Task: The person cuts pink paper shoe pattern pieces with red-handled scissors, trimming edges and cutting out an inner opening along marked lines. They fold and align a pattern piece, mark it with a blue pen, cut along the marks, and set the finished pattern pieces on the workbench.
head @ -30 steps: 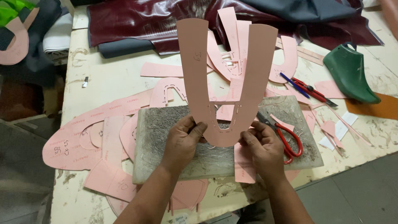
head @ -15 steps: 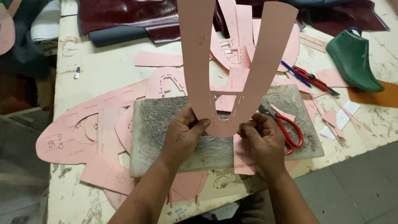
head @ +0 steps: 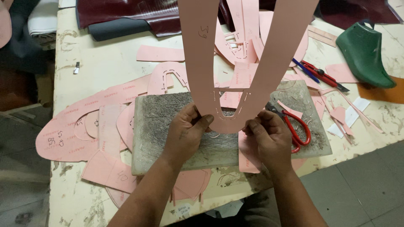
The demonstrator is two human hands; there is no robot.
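A: What did the hands hold, and where?

B: Both hands gripped one pink U-shaped card pattern point(head: 229, 75) at its curved base, the left hand point(head: 185, 132) pinching the left side and the right hand point(head: 269, 138) the right; its two arms rose toward the camera above a grey cutting slab point(head: 168, 122).

A: How far along did the work appear?

B: The pattern looked fully cut, with slots already pierced near its base. Many other pink card pieces point(head: 84, 130) lay about the worktop point(head: 105, 63), some only marked.

A: What room was there?

B: Little. Red-handled scissors point(head: 299, 130) lay just beside the right hand, a green shoe form point(head: 364, 54) stood well apart, and the slab sat near the worktop's front edge.
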